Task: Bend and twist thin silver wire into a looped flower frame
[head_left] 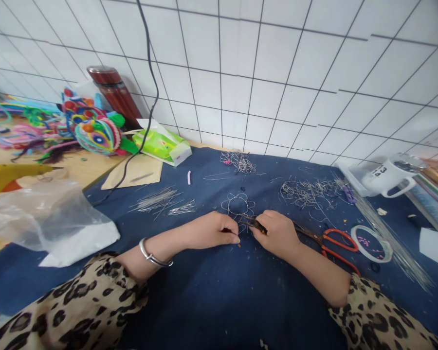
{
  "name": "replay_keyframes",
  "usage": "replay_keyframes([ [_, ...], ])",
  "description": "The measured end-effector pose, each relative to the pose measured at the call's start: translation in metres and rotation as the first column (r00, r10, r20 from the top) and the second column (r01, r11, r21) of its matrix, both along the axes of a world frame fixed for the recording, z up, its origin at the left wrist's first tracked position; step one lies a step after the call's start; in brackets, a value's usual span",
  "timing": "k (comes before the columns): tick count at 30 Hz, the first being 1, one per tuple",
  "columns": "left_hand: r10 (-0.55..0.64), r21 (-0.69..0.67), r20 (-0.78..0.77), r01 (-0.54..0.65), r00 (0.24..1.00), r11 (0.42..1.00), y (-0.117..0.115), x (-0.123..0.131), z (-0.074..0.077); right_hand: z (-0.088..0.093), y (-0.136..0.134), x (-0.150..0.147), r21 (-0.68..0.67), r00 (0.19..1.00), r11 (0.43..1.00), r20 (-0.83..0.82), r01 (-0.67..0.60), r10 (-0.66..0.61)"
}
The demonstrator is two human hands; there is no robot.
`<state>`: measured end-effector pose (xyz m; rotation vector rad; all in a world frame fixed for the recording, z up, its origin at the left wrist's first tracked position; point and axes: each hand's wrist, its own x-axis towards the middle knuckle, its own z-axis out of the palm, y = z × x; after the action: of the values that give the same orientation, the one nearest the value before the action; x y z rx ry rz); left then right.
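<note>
My left hand (209, 231) rests on the dark blue cloth (219, 296), fingers pinched at the lower end of a thin wire flower shape (238, 204). My right hand (277, 233) is closed round small dark pliers (251, 222) whose tip meets the wire beside my left fingertips. A silver bangle (151, 255) sits on my left wrist. Both sleeves carry a leopard print.
Orange-handled scissors (332, 240) lie right of my right hand, beside a clear tape roll (371, 243). Straight wire pieces (160, 200), tangled wire heaps (306, 190), a white mug (389, 177), a green tissue pack (162, 144), a plastic bag (44, 214) and colourful craft pieces (91, 129) surround the cloth.
</note>
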<state>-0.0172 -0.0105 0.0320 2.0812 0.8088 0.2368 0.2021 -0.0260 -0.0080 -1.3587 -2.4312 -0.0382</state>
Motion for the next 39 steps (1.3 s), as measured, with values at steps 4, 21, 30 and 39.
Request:
replay_keyframes([
  [4, 0.076, -0.083, 0.025, -0.073, 0.997, 0.994, -0.002, 0.001, -0.004, 0.000, 0.000, 0.000, 0.009, 1.000, 1.000, -0.015, -0.008, 0.009],
  [21, 0.515, -0.396, 0.244, -0.401, 0.821, 0.826, 0.003, 0.003, -0.006, 0.009, 0.002, 0.005, 0.170, 0.994, 0.986, 0.107, 0.002, -0.020],
  [30, 0.599, -0.529, 0.257, -0.408, 0.759, 0.744, 0.005, 0.003, -0.014, 0.015, -0.001, 0.007, 0.302, 0.965, 0.944, 0.256, -0.135, 0.056],
  [39, 0.634, -0.618, 0.254, -0.382, 0.730, 0.687, 0.000, 0.008, -0.018, 0.017, -0.004, 0.006, 0.340, 0.937, 0.917, 0.338, -0.209, 0.089],
])
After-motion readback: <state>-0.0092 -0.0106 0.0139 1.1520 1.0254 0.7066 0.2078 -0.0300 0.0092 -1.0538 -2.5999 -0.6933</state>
